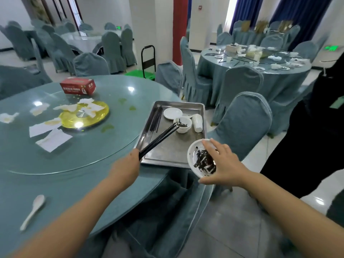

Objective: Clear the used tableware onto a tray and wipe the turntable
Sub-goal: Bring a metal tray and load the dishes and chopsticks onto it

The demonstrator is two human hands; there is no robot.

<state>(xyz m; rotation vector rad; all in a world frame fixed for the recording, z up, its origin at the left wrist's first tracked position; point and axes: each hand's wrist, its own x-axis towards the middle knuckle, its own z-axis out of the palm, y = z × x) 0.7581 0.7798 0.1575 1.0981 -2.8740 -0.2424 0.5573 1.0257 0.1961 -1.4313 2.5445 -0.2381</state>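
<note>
Right hand (222,164) fingers curl round a tilted plate (202,158) of dark scraps just off the tray (167,153) edge, left hand (126,168) pinches chopsticks (158,139) reaching the bowl (183,124); scraps likely slide to floor.

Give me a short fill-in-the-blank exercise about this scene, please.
1. The left hand holds black ____.
2. The right hand holds a white ____ with dark scraps.
3. The metal tray rests on the ____.
4. Beside the turntable lies a white ____.

Missing words: chopsticks; plate; table; spoon
</note>
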